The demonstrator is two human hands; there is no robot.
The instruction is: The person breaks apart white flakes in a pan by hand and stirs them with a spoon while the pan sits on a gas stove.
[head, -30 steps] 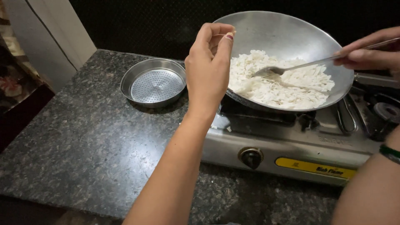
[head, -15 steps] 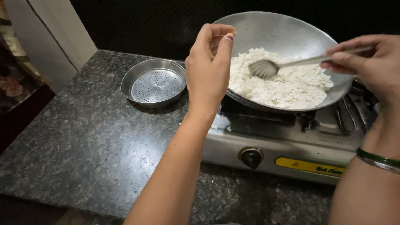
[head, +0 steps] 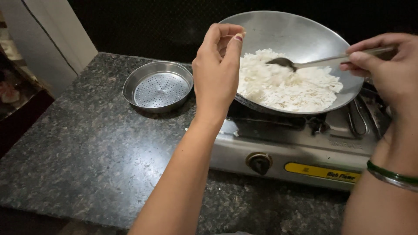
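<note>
**Spill risk at the pan's near rim**

Right hand (head: 387,69) pinched a steel spoon (head: 305,64), bowl buried in the white flakes (head: 287,85) inside the pan (head: 300,39) on the stove (head: 287,152). Left hand (head: 216,72) hovered at the pan's left rim, fingertips bunched, nothing visibly held. The pan looked tilted and unsteadied; a hard stir could have pushed flakes over the rim, or brought left-hand skin against hot metal. Strainer dish (head: 157,87) sat apart on the granite counter (head: 87,152).

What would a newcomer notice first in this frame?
A steel pan heaped with white flakes sits on the stove at upper right. The right hand holds a spoon in the flakes; the left hand hovers pinched at the rim. A strainer sits left.
</note>
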